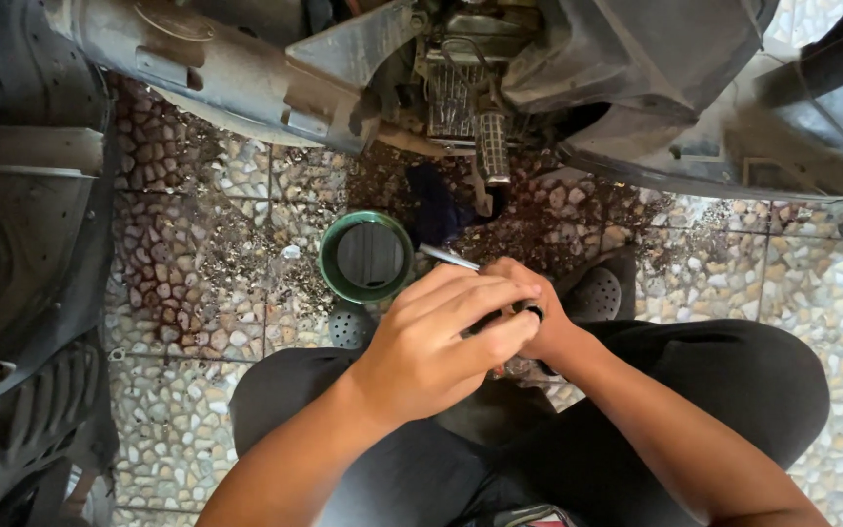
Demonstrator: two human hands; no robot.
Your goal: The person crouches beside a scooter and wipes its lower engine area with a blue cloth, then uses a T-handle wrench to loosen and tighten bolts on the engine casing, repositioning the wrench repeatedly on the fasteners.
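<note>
- The dark, grimy underside of a scooter (275, 68) spans the top edge of the pebble-patterned tiled floor (207, 254), with a ribbed metal foot peg (492, 146) hanging down at its middle; more black plastic bodywork (21, 293) runs down the floor's left edge.
- A round green-rimmed tin (367, 256) stands on the floor just beyond my hands, near the middle.
- My left hand (436, 346) is curled over the top, grip closed around something I cannot make out beneath it.
- My right hand (529, 312) sits under and behind the left, its grip closed on a small dark ring-shaped part (533, 311); only a sliver of it shows.
- A thin bright metal tool shaft (449, 258) pokes out from between my hands toward the tin. It looks stiff and light, probably greasy, so I judge a firm hold near the handle end is best.
- The tool's handle, its tip's shape and the part's full form are hidden by my fingers.
</note>
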